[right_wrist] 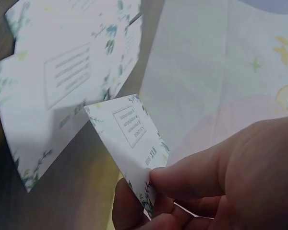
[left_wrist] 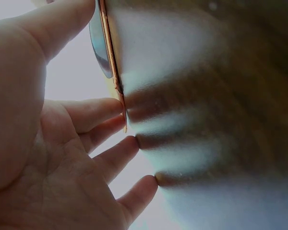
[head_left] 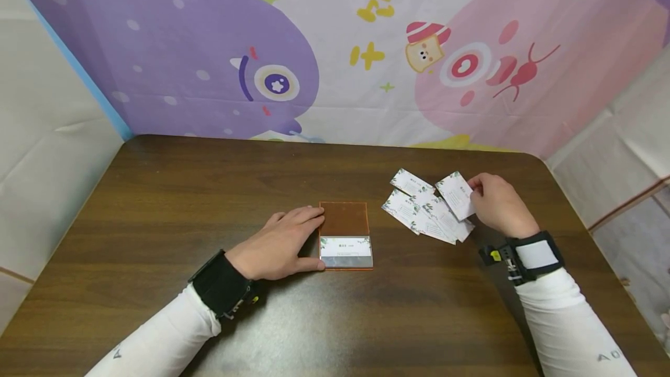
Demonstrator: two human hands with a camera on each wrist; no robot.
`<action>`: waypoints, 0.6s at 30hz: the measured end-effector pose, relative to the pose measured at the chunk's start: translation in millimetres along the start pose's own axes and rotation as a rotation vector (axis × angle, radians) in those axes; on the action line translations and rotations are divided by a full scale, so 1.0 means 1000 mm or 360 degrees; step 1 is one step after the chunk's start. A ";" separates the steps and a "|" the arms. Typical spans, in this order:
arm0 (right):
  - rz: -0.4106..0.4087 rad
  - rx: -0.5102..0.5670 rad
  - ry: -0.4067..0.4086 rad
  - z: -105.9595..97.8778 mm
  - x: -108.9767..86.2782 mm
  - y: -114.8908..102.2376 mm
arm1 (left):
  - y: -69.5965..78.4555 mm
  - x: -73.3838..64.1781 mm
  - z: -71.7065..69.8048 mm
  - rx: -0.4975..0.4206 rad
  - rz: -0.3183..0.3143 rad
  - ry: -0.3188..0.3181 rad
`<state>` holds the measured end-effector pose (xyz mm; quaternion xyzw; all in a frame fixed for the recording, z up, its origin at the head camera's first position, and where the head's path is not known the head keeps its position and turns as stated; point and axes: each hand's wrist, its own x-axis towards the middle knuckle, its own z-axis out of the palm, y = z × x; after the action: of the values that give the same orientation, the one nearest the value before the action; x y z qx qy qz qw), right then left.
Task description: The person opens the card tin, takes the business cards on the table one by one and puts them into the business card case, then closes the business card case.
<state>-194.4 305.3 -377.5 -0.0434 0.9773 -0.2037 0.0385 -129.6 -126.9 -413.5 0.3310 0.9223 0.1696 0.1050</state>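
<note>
A brown card holder [head_left: 344, 218] lies unfolded on the table, with a white leaf-printed card [head_left: 345, 245] in its lower pocket. My left hand [head_left: 280, 244] rests at the holder's left edge, thumb at the lower corner and fingers by the upper half. The left wrist view shows the fingertips [left_wrist: 147, 186] touching the table and the holder's thin edge [left_wrist: 116, 79]. Between thumb and fingers, my right hand [head_left: 499, 205] pinches the corner of a business card [right_wrist: 127, 127], tilted above the others. Beneath and left of it spreads a loose pile of similar cards [head_left: 405, 211].
The brown wooden table [head_left: 209, 185] carries the holder near its middle and the cards to the right. A printed cartoon cloth [head_left: 361, 92] hangs along the back edge. Pale cloth walls [head_left: 57, 132] stand at both sides.
</note>
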 end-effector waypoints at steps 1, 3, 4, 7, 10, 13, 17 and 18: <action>-0.0004 0.0003 0.0008 0.000 0.000 -0.002 | 0.000 0.000 0.000 0.0000 0.0000 -0.0001; -0.0020 0.0010 0.0023 0.000 -0.001 -0.005 | 0.000 0.000 0.000 -0.0001 -0.0002 -0.0003; -0.0030 0.0013 0.0032 0.000 -0.002 -0.007 | 0.000 0.000 0.000 -0.0002 -0.0002 -0.0004; -0.0064 0.0028 0.0057 0.000 -0.004 -0.014 | 0.000 0.000 0.000 -0.0003 -0.0002 -0.0005; -0.0106 0.0037 0.0080 0.000 -0.005 -0.022 | 0.000 0.000 0.000 -0.0002 -0.0001 -0.0004; -0.0135 0.0049 0.0092 0.000 -0.007 -0.030 | 0.000 0.000 0.000 0.0000 0.0000 -0.0003; -0.0177 0.0062 0.0109 -0.001 -0.009 -0.041 | 0.000 0.000 0.000 0.0000 -0.0001 -0.0001; -0.0187 0.0064 0.0111 -0.001 -0.009 -0.043 | 0.000 0.000 0.000 0.0000 -0.0002 -0.0001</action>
<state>-182.9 267.1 -358.9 -0.0927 0.9695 -0.2266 -0.0067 -130.0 -126.8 -413.5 0.3306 0.9224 0.1696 0.1053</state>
